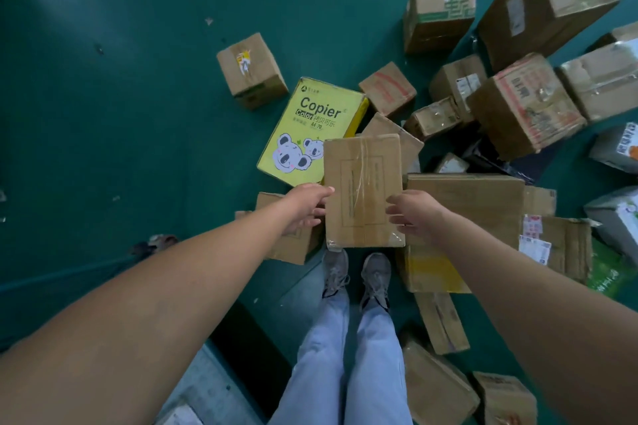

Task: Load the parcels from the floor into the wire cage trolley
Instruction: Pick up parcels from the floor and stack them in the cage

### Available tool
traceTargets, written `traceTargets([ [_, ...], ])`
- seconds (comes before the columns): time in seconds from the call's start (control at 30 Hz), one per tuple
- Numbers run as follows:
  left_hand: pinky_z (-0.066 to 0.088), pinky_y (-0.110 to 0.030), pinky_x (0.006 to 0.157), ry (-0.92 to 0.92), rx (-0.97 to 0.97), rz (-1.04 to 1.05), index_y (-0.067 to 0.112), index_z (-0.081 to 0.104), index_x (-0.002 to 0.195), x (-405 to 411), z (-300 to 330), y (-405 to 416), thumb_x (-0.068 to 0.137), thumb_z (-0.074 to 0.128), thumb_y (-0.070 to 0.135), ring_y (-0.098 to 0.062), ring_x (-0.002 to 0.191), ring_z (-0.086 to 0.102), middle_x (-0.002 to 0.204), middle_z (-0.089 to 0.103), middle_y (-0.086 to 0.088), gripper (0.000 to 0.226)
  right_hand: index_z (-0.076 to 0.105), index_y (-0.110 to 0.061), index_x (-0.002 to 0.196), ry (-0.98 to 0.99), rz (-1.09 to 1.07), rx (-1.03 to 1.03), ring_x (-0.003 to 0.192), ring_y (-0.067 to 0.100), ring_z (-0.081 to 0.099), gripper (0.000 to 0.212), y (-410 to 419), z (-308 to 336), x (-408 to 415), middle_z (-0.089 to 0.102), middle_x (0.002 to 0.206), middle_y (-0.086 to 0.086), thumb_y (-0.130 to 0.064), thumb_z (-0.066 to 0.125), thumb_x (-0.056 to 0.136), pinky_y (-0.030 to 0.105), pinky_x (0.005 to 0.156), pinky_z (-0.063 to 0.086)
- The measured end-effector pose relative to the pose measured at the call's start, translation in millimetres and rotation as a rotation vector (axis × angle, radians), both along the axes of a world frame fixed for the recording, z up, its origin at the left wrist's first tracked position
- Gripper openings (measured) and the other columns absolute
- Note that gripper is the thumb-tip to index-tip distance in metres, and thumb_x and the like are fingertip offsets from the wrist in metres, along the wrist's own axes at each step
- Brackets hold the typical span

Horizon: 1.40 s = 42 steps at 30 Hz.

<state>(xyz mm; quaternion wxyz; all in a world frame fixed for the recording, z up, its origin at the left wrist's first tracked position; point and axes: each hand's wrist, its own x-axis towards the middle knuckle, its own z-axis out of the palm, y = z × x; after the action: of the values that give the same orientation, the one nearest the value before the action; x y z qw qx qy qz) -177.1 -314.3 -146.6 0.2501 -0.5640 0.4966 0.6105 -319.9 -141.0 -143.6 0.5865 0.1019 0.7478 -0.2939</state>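
Note:
A flat brown cardboard parcel [362, 190] with clear tape and a faint printed frame is held between both hands above the floor. My left hand [307, 205] grips its left edge, thumb on top. My right hand [412, 212] grips its right edge, with the fingers curled over the face. A yellow Copier paper box [310, 128] with bear drawings lies just beyond it. Many more cardboard parcels lie scattered on the green floor [121, 97] to the right. The wire cage trolley is not in view.
A small taped box [252, 71] stands alone at the left of the pile. Large cartons [549, 0] fill the upper right. Flat boxes [483, 210] lie right of my shoes [355, 274]. Open green floor spreads to the left.

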Motion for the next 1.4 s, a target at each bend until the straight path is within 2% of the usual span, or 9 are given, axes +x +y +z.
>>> traceTargets([
  [0.2,0.053,-0.041,0.103,-0.024,-0.019,0.107,0.017,0.056,0.134,19.7,-8.8,-23.3,0.104,0.057,0.037,-0.021,0.119,0.060,0.131,0.059,-0.003,0.037,0.060,-0.012,0.130,-0.071,0.089,-0.001,0.103,0.022,0.065,0.031,-49.1,-23.8,23.2,0.069,0.111,0.005,-0.027,0.056,0.104,0.039,0.094,0.056],
  [0.43,0.054,-0.040,0.101,-0.022,-0.026,0.157,0.017,0.055,0.136,40.5,-29.1,-51.7,0.104,0.057,0.036,-0.019,0.117,0.060,0.129,0.059,-0.002,0.037,0.059,-0.011,0.131,-0.104,0.175,-0.035,0.107,0.024,0.065,0.031,-99.2,-31.6,44.7,0.068,0.117,0.008,-0.026,0.054,0.105,0.035,0.088,0.055],
  [0.6,0.054,-0.036,0.096,-0.024,0.016,0.129,0.019,0.055,0.136,38.0,-54.5,-51.0,0.104,0.057,0.038,-0.019,0.117,0.060,0.131,0.059,0.000,0.038,0.056,-0.011,0.136,-0.068,0.161,-0.005,0.104,0.022,0.064,0.035,-106.2,-50.9,40.3,0.066,0.118,0.008,-0.026,0.054,0.105,0.039,0.096,0.055],
  [0.73,0.054,-0.036,0.095,-0.030,0.043,0.125,0.018,0.053,0.139,27.0,-72.9,-41.6,0.103,0.058,0.037,-0.020,0.119,0.058,0.137,0.057,-0.003,0.041,0.056,-0.011,0.136,-0.048,0.110,0.033,0.098,0.020,0.060,0.033,-87.9,-63.4,34.5,0.064,0.117,0.008,-0.022,0.053,0.105,0.033,0.082,0.053],
  [0.8,0.053,-0.034,0.090,-0.032,0.044,0.127,0.019,0.047,0.144,21.6,-81.9,-35.2,0.103,0.059,0.037,-0.022,0.121,0.057,0.142,0.054,-0.005,0.047,0.055,-0.014,0.139,-0.022,0.107,0.066,0.104,0.022,0.060,0.036,-71.2,-71.3,29.5,0.061,0.122,0.006,-0.023,0.053,0.105,0.033,0.086,0.053],
  [0.9,0.052,-0.039,0.101,-0.025,0.039,0.123,0.022,0.031,0.157,11.6,-95.7,-23.9,0.102,0.061,0.036,-0.024,0.132,0.050,0.153,0.044,-0.006,0.064,0.053,-0.014,0.142,0.082,0.077,0.101,0.112,0.025,0.059,0.040,-43.5,-86.5,17.1,0.059,0.124,0.005,-0.025,0.055,0.103,0.040,0.098,0.052],
  [1.13,0.039,-0.046,0.117,-0.052,0.036,0.062,0.027,0.009,0.164,-0.6,-129.3,-1.6,0.101,0.061,0.039,-0.026,0.145,0.038,0.165,0.030,-0.003,0.082,0.028,-0.021,0.159,0.152,-0.046,0.126,0.127,0.031,0.054,0.064,-1.6,-119.4,4.3,0.045,0.151,0.011,-0.022,0.058,0.102,0.041,0.094,0.047],
  [1.27,0.036,-0.046,0.119,-0.063,0.046,0.045,0.024,0.007,0.164,-3.1,-144.5,7.1,0.101,0.060,0.039,-0.025,0.149,0.033,0.168,0.024,-0.002,0.084,0.017,-0.025,0.162,0.114,-0.066,0.128,0.133,0.035,0.052,0.071,6.9,-136.0,3.3,0.045,0.153,0.013,-0.020,0.057,0.103,0.046,0.100,0.048],
  [1.4,0.033,-0.048,0.121,-0.064,0.036,0.043,0.021,0.006,0.164,-2.3,-154.1,8.8,0.103,0.059,0.036,-0.026,0.150,0.032,0.167,0.025,-0.003,0.082,0.020,-0.023,0.162,0.085,-0.030,0.118,0.133,0.033,0.050,0.068,7.1,-149.8,5.6,0.046,0.152,0.011,-0.021,0.055,0.104,0.047,0.105,0.045],
])
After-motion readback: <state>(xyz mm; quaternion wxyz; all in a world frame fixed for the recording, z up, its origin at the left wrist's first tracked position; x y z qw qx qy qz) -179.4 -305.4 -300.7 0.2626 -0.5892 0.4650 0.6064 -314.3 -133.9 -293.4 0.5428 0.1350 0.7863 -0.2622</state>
